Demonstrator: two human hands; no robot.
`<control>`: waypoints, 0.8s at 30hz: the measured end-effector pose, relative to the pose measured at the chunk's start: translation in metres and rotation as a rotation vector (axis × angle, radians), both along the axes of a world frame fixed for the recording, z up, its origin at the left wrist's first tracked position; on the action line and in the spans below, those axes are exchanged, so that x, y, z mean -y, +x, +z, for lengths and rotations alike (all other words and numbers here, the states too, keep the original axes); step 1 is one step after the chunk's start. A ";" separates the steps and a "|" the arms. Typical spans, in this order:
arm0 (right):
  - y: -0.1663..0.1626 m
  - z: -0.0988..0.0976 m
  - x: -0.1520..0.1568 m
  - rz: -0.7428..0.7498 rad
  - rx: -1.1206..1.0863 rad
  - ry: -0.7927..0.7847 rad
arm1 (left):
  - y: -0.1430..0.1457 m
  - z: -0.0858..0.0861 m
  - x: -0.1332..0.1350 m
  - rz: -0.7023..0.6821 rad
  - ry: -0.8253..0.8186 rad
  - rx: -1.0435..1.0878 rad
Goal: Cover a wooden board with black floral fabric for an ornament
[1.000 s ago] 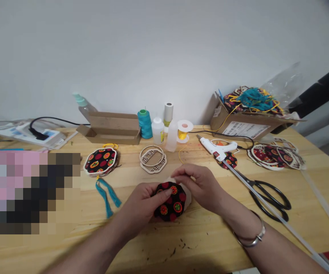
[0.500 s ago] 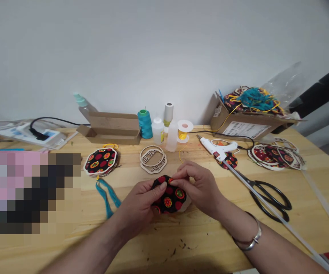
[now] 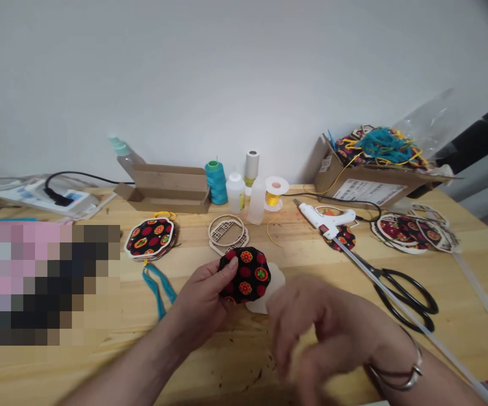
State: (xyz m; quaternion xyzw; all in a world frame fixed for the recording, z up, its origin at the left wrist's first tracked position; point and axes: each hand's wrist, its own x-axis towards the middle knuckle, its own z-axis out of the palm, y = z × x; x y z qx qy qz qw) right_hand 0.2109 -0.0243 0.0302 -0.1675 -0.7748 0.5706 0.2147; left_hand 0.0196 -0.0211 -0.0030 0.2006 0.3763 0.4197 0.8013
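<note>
My left hand [image 3: 207, 296] grips a round, fabric-covered disc [image 3: 246, 276] by its left edge, thumb on top. The disc is black with red dots and bright flower patterns. A pale scalloped piece [image 3: 276, 277] shows behind its right side; I cannot tell whether the two touch. To the lower right, my right hand [image 3: 311, 327] is apart from the disc, its fingers curled and smeared by motion. Whether anything small is in them cannot be made out. Just beyond the disc lie a thin wooden ring and a lattice cutout [image 3: 228, 234].
A white glue gun [image 3: 326, 220], black-handled scissors [image 3: 408, 293] and a pale strip lie at right. Behind stand bottles [image 3: 236, 193], teal thread [image 3: 215, 183], a yellow spool [image 3: 274, 197] and a filled carton [image 3: 354, 186]. A tasselled patterned stack [image 3: 150, 238] is left.
My right hand has let go of the disc and moved down and toward the right. The disc, still in my left hand, has shifted slightly up, uncovering more of the pale piece.
</note>
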 end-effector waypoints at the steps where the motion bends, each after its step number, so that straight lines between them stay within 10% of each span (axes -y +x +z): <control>1: -0.004 -0.004 0.000 -0.148 0.032 0.114 | 0.000 0.000 -0.001 0.017 0.002 0.015; 4: -0.015 -0.018 -0.004 -0.547 0.066 0.461 | 0.001 0.000 -0.001 0.038 0.000 0.091; 9: -0.026 -0.031 -0.007 -0.623 0.155 0.726 | 0.003 -0.001 0.003 -0.031 -0.016 0.244; 19: -0.033 -0.034 -0.002 -0.654 0.081 0.771 | 0.008 -0.008 0.017 -0.203 0.002 0.392; 24: -0.013 -0.021 -0.015 -1.003 0.118 0.648 | 0.006 0.000 0.015 -0.200 -0.003 0.353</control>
